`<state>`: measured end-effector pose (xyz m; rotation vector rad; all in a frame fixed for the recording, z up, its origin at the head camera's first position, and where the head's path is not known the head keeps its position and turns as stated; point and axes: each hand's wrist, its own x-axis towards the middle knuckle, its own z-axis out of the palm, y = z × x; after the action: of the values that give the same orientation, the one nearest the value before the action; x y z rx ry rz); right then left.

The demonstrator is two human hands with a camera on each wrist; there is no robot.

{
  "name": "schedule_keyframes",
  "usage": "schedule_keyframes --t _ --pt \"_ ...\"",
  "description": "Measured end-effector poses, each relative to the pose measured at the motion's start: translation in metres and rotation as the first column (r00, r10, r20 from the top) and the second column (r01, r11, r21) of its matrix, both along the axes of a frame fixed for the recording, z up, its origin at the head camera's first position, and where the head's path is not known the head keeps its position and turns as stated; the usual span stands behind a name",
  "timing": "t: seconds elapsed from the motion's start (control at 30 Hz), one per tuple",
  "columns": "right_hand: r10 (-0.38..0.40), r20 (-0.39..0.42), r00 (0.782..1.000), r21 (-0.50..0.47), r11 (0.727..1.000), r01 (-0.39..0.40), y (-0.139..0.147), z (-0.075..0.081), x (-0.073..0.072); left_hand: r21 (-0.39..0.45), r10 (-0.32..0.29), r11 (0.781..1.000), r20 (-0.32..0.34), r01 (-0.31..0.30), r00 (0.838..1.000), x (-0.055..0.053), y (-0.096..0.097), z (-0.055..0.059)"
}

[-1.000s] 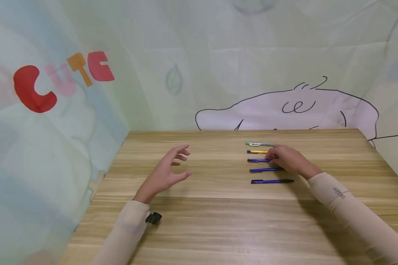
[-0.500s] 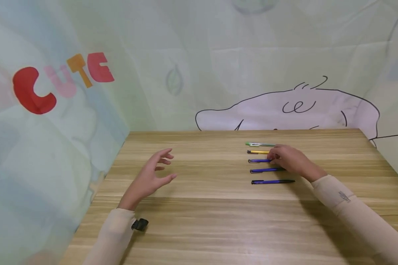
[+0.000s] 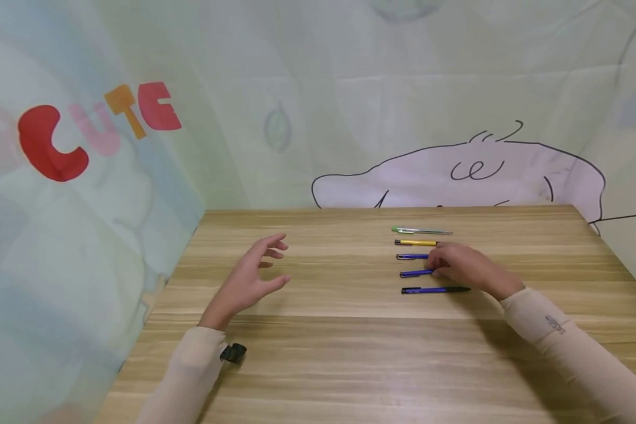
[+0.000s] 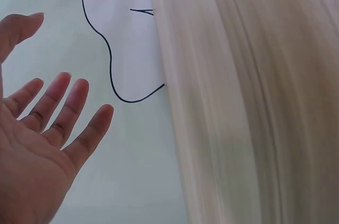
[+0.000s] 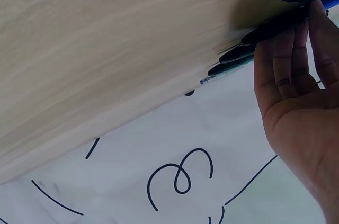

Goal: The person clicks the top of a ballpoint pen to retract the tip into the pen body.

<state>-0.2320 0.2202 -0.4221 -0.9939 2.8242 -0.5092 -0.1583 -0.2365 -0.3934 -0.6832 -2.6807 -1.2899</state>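
Note:
Several pens lie in parallel on the wooden table. Farthest is a clear green-ended pen (image 3: 421, 231), followed by a yellow pen (image 3: 417, 242) and a blue pen (image 3: 411, 257). A second blue pen (image 3: 416, 274) has its dark front end pinched between the thumb and fingers of my right hand (image 3: 463, 268); the hand covers that end in the head view. Nearest lies a third blue pen (image 3: 429, 290) with a black tip, not held. My left hand (image 3: 246, 282) hovers over the table's left side, fingers spread and loosely bent, holding nothing.
The wooden table (image 3: 318, 365) ends at a back edge against a printed cloth backdrop (image 3: 297, 118). Another cloth wall with coloured letters (image 3: 58, 144) stands along the left. A small black clip (image 3: 234, 353) sits at the left cuff.
My right hand has shifted nearer, from the first blue pen to the second, uncovering more of the green-ended and yellow pens. My left hand has moved left, then slightly back right.

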Motion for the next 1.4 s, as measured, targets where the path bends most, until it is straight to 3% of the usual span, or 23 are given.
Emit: schedule_keyframes --t 0.27,0.63,0.77,1.0,1.4 --pt "0.006 -0.085 0.996 0.031 1.0 -0.004 0.002 -0.003 0.006 0.028 -0.03 0.999 -0.007 0.03 1.0 -0.007 0.019 0.003" --pt "-0.033 -0.179 0.983 -0.033 0.999 0.028 0.004 0.002 0.016 0.051 -0.086 0.995 -0.027 0.087 0.996 -0.017 0.044 0.006" --pt "-0.049 -0.15 0.988 -0.064 0.997 0.04 0.004 0.008 0.021 0.056 -0.106 0.993 -0.043 0.109 0.993 -0.021 0.054 0.009" --pt "-0.107 -0.027 0.994 -0.108 0.989 0.103 0.001 0.021 0.028 0.056 -0.139 0.988 -0.057 0.142 0.989 -0.025 0.069 0.013" --pt "-0.079 0.111 0.991 -0.282 0.953 0.108 -0.009 0.036 0.041 0.068 -0.179 0.98 -0.082 0.185 0.98 -0.031 0.103 0.018"
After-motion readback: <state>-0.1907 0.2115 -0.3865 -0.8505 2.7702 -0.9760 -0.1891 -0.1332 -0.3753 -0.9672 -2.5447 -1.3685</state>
